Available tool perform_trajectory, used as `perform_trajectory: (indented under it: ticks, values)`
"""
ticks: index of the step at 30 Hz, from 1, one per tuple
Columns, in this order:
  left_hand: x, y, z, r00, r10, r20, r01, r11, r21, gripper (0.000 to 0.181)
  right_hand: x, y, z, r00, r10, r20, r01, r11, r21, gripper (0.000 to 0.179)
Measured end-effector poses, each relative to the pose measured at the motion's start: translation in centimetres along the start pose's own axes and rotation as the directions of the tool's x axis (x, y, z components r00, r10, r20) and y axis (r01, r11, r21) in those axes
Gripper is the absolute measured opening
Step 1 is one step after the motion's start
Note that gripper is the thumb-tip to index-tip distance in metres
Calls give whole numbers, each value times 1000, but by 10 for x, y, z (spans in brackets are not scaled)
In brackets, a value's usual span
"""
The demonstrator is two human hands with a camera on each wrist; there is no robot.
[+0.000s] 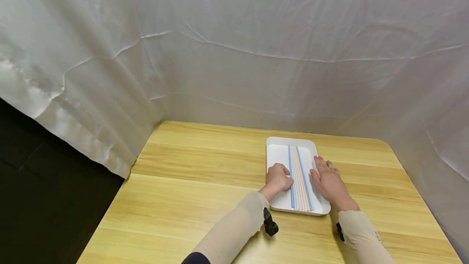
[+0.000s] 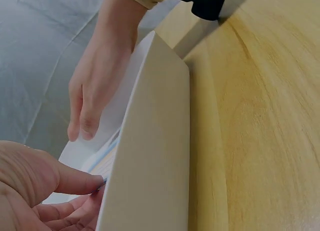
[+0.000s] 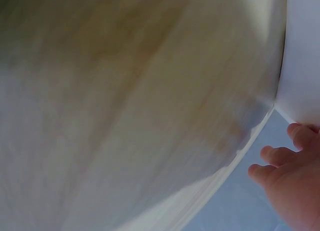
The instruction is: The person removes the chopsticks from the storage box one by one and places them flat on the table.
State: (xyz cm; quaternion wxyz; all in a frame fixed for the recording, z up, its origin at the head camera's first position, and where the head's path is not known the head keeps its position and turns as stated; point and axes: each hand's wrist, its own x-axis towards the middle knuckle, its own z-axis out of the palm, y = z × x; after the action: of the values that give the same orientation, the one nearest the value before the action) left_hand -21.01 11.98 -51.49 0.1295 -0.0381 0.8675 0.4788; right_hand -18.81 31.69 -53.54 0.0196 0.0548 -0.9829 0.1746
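A white rectangular tray (image 1: 276, 150) holds a row of long thin straws (image 1: 300, 174), lying lengthwise side by side. Blue ones edge the row, with pale pink, whitish and orange ones between them. From the left, my left hand (image 1: 278, 177) reaches over the tray's side and pinches the left blue straw between thumb and fingers. In the left wrist view, the thumb (image 2: 80, 180) meets a straw's edge just inside the tray wall (image 2: 150, 136). Flat along the tray's right rim lies my right hand (image 1: 331, 182), its fingers extended and holding nothing.
The tray stands on a light wood table (image 1: 205, 162), right of its middle. Pale grey cloth (image 1: 256, 72) hangs behind the table and at both sides. Dark floor (image 1: 44, 190) shows at the left. A black wrist camera (image 1: 270, 224) juts from the left sleeve.
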Motion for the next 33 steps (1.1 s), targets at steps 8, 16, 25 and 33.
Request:
perform_trajectory:
  ticks: [8, 16, 25, 33]
  values:
    - [1, 1, -2, 999, 37, -8, -37, 996, 85, 20, 1, 0, 1, 1000, -2, 7, 2, 1000, 6, 64]
    - [-2, -2, -3, 990, 142, 4, -141, 980, 142, 20, 0, -1, -1, 1000, -5, 11, 5, 1000, 8, 64]
    - [-5, -1, -2, 991, 136, 13, -137, 978, 156, 30, -1, -2, -1, 1000, -4, 7, 4, 1000, 6, 64]
    - [-8, 2, -4, 990, 141, 8, -140, 972, 187, 26, 0, -1, -1, 1000, -4, 4, 4, 1000, 12, 64]
